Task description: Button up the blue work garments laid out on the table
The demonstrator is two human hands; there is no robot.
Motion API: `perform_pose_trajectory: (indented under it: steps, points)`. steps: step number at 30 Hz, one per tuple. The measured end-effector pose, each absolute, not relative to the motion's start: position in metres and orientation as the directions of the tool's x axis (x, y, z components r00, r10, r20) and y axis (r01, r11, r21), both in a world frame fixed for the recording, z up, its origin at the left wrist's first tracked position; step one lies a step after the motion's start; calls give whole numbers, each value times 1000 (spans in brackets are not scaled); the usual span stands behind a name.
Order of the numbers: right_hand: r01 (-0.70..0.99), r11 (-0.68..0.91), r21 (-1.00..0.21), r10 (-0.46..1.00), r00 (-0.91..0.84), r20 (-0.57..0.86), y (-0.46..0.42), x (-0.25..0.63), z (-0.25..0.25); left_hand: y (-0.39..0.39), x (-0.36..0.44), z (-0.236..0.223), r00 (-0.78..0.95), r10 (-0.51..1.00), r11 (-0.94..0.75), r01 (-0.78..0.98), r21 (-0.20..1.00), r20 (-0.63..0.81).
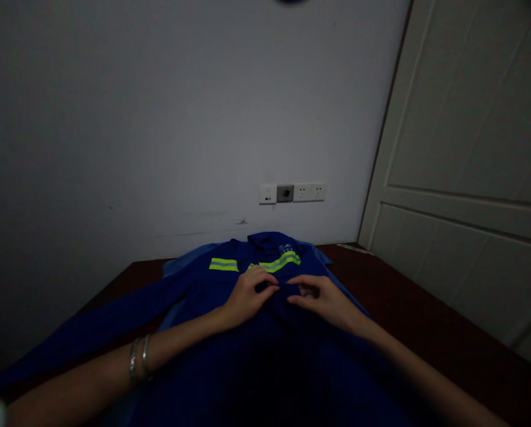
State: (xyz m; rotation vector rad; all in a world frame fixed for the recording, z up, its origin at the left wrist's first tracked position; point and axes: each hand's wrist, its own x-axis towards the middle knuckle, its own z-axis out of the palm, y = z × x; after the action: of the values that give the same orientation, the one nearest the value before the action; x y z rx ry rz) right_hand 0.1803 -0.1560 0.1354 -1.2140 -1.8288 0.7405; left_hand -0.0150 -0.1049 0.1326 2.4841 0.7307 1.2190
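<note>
A dark blue work jacket (247,308) lies front up on the table, its collar toward the wall. It has yellow-green reflective strips across the chest and a small white print near the collar. At the middle of its front, my left hand (253,292) pinches the cloth between thumb and forefinger. Close beside it, my right hand (321,298) has thumb and forefinger on either side of a fold of the jacket, the other fingers curled in. Whether a button or zip lies between the fingertips is too dark to make out.
A lighter blue garment (183,262) shows beneath the jacket. The dark red-brown table (403,308) runs up to a white wall with a row of sockets (309,191). At the right stands a pale panelled door (465,148). One jacket sleeve (91,320) stretches out left.
</note>
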Motion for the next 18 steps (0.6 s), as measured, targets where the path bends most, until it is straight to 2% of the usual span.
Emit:
perform_pose_trajectory:
  steps: [3,6,9,12,15,18]
  points:
    - [333,321,-886,940,-229,254,-152,181,128,-102,-20,134,487,586,-810,338,479,648]
    - [289,297,-910,946,-221,239,-149,182,123,-100,-27,134,513,525,-851,346,396,679]
    - [292,306,-906,948,-179,262,-146,181,121,-98,-33,133,651,310,-945,294,146,693]
    - [319,347,-882,938,-110,329,-142,179,120,-97,-38,133,763,110,-966,233,-113,637]
    - [355,409,-841,908,-64,414,-138,177,118,-97,-40,135,808,6,-931,219,-290,590]
    - [328,458,-826,882,-57,467,-134,176,113,-98,-40,136,853,-15,-882,234,-409,522]
